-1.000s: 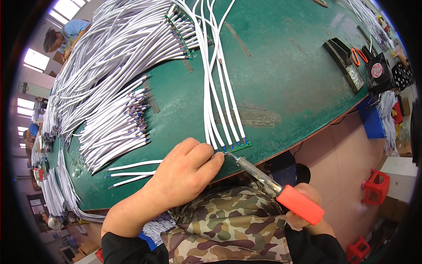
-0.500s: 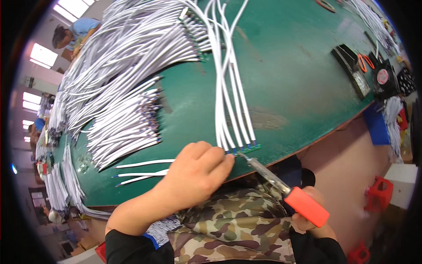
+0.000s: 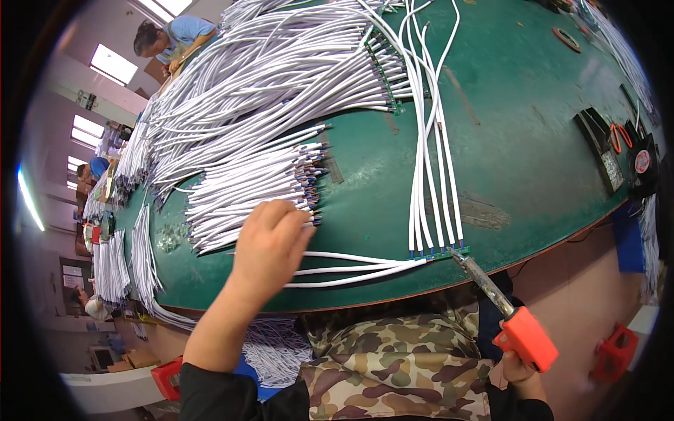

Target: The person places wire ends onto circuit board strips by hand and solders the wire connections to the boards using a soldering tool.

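My right hand (image 3: 519,367) is closed round the red handle of a soldering iron (image 3: 528,337). The iron's tip rests at a narrow green circuit board strip (image 3: 460,250) near the table's front edge. Several white cables (image 3: 437,189) run down to this strip, their blue inner wires meeting it. Three more white cables (image 3: 351,269) come from the left, ending near the strip's left end. My left hand (image 3: 270,242) is over the near edge of a pile of short white cables (image 3: 246,193), fingers curled together; what they pinch is hidden.
A big heap of long white cables (image 3: 267,77), some joined to green strips, covers the table's far left. On the green table (image 3: 519,168) at right lie a black tray (image 3: 600,151), orange-handled scissors (image 3: 620,137) and a tape roll (image 3: 566,40). A co-worker (image 3: 175,42) sits at far left.
My left hand has left the green strip and moved left to the cable pile. The soldering iron stays at the strip. The whole view has shifted, showing more of the left side.
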The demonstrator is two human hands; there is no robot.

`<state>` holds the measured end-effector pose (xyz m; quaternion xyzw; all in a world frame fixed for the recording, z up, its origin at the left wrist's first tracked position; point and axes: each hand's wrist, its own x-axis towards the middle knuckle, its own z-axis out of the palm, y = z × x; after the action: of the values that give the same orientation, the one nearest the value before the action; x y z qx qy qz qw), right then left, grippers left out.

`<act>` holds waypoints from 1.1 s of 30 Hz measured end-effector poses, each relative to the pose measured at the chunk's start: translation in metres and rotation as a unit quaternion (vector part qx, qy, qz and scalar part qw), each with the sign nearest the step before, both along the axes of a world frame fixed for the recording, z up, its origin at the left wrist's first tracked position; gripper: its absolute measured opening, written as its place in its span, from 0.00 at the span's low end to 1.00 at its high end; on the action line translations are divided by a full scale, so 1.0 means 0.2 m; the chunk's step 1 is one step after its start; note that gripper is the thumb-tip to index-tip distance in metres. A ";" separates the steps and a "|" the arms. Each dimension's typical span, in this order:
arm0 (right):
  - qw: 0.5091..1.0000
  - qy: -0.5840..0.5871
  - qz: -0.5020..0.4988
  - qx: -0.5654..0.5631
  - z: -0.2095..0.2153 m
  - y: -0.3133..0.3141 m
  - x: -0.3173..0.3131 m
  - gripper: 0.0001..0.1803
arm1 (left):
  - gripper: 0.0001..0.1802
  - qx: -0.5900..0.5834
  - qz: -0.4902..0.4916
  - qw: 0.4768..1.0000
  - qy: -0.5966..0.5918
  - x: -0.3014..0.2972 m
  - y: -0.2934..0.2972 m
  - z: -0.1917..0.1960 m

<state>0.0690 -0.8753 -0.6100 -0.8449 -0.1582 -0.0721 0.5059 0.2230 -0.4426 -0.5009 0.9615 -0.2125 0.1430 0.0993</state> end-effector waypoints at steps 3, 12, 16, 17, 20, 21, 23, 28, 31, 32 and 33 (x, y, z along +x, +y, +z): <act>1.000 -0.005 0.008 -0.020 -0.03 -0.01 -0.01 0.27 | 0.10 0.046 -0.011 0.998 0.031 0.01 0.11 -0.01; 0.995 -0.096 0.042 -0.004 0.08 0.03 0.10 0.33 | 0.08 0.129 -0.048 0.987 0.084 0.06 0.10 0.03; 0.996 -0.088 0.019 0.003 0.05 0.01 0.06 0.31 | 0.08 0.044 -0.055 0.996 0.060 0.07 0.06 0.03; 0.997 -0.072 0.004 0.009 0.05 0.01 0.04 0.29 | 0.10 0.021 -0.085 0.996 0.031 0.08 0.04 0.03; 0.999 -0.022 -0.020 0.011 0.07 0.02 0.03 0.23 | 0.13 -0.053 -0.146 0.987 0.034 0.07 -0.14 0.03; 1.000 -0.020 -0.022 0.006 0.09 0.03 0.04 0.23 | 0.14 -0.083 -0.175 0.979 0.062 0.05 -0.20 0.04; 0.999 -0.030 -0.014 0.015 0.15 0.06 0.09 0.20 | 0.17 -0.118 -0.233 0.963 0.073 0.03 -0.31 0.02; 0.999 0.026 0.001 0.046 0.22 0.07 0.09 0.16 | 0.19 -0.170 -0.286 0.939 0.091 0.00 -0.46 -0.06; 0.994 0.040 -0.013 0.097 0.19 0.11 0.08 0.15 | 0.21 -0.131 -0.245 0.958 0.066 -0.05 -0.53 -0.10; 0.993 -0.050 -0.029 0.104 0.16 0.13 0.09 0.14 | 0.21 -0.131 -0.248 0.957 0.067 -0.05 -0.54 -0.11; 0.993 -0.049 -0.030 0.104 0.14 0.13 0.09 0.14 | 0.18 -0.110 -0.241 0.963 0.053 -0.05 -0.54 -0.10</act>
<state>0.0876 -0.8489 -0.5813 -0.7874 -0.1487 -0.1445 0.5805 0.2136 -0.5499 -0.5218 0.8711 -0.4154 0.0864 0.2473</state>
